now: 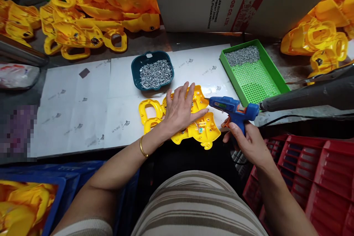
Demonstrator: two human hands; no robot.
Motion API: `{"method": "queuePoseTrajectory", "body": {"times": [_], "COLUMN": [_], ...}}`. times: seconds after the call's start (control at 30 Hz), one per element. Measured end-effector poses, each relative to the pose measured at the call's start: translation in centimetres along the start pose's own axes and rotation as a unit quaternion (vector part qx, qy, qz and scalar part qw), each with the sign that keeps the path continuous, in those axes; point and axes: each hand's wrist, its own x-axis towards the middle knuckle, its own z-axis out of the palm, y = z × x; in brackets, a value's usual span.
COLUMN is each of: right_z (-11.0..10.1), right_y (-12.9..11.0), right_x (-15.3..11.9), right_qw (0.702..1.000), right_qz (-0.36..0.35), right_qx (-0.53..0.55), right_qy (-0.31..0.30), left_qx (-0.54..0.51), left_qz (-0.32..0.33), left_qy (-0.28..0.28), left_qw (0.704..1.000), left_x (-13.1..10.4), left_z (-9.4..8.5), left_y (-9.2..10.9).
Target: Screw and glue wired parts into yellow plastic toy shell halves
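Observation:
Two yellow plastic shell halves with handles lie open at the table's front edge, the upper shell (pixel 198 97) behind the lower shell (pixel 211 127). Thin wires and a small green part show inside the lower one. My left hand (pixel 179 108) rests over the shells with its fingers spread. In my right hand (pixel 247 138) is a blue glue gun (pixel 228 105), my fingers wrapped round its handle. Its nozzle points left, close to the right edge of the upper shell.
A dark teal tray (pixel 135 72) and a green basket (pixel 265 77) hold small metal screws. Yellow shells (pixel 96 7) are piled behind, beside a large carton (pixel 193 3). Red crates (pixel 298 169) stand lower right, a blue crate (pixel 62 195) lower left. A dark cable runs right.

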Motion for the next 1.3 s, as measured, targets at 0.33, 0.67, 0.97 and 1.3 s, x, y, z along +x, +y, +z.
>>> {"method": "queuePoseTrajectory", "body": {"times": [0.33, 0.67, 0.97, 1.3], "right_z": [0.1, 0.6, 1.3, 0.9], "right_y": [-0.4, -0.7, -1.5, 2.4], "right_x": [0.0, -0.5, -0.5, -4.0], "right_qw": [0.996, 0.989, 0.974, 0.990], "right_qz": [-0.010, -0.017, -0.023, -0.056], "right_qx": [-0.090, -0.141, -0.209, 0.094], "right_qy": [0.013, 0.046, 0.085, 0.092], "left_qx": [0.009, 0.024, 0.026, 0.039], "left_qz": [-0.019, -0.026, -0.032, -0.034], "left_qy": [-0.003, 0.004, -0.004, 0.004], "left_qw": [1.000, 0.999, 0.999, 0.999], "left_x": [0.0, -0.1, -0.1, -0.1], "left_z": [-0.4, -0.6, -0.7, -0.6], "left_y": [0.4, 0.8, 1.1, 0.7]}}
